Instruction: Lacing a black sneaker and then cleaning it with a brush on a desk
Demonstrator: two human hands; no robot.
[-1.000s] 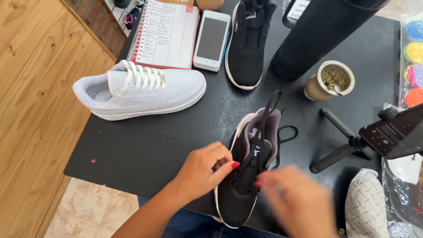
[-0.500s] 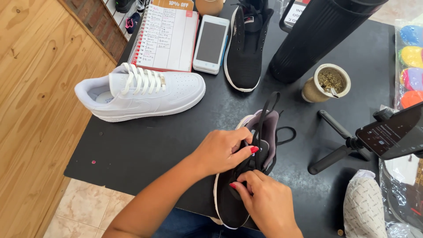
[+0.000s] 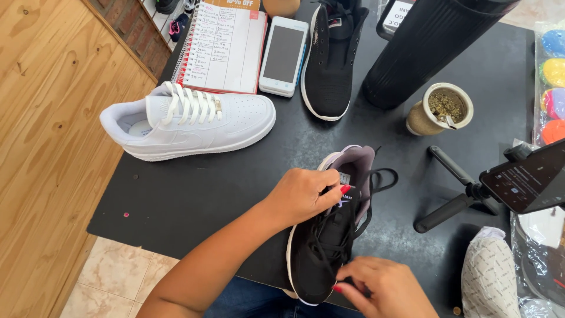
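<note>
A black sneaker with a grey-lilac collar and loose black laces lies near the front edge of the dark table, toe toward me. My left hand grips its tongue near the collar, fingers closed over the top. My right hand sits lower by the toe end and pinches the laces over the vamp. One lace loop trails out to the right of the collar.
A white sneaker lies to the left. Farther back are a spiral notebook, a white phone, another black shoe, a tall black ribbed flask and a mate gourd. A phone on a tripod stands right.
My left hand has shifted up to the tongue near the collar. My right hand has dropped toward the toe end onto the laces, and the raised lace now lies down.
</note>
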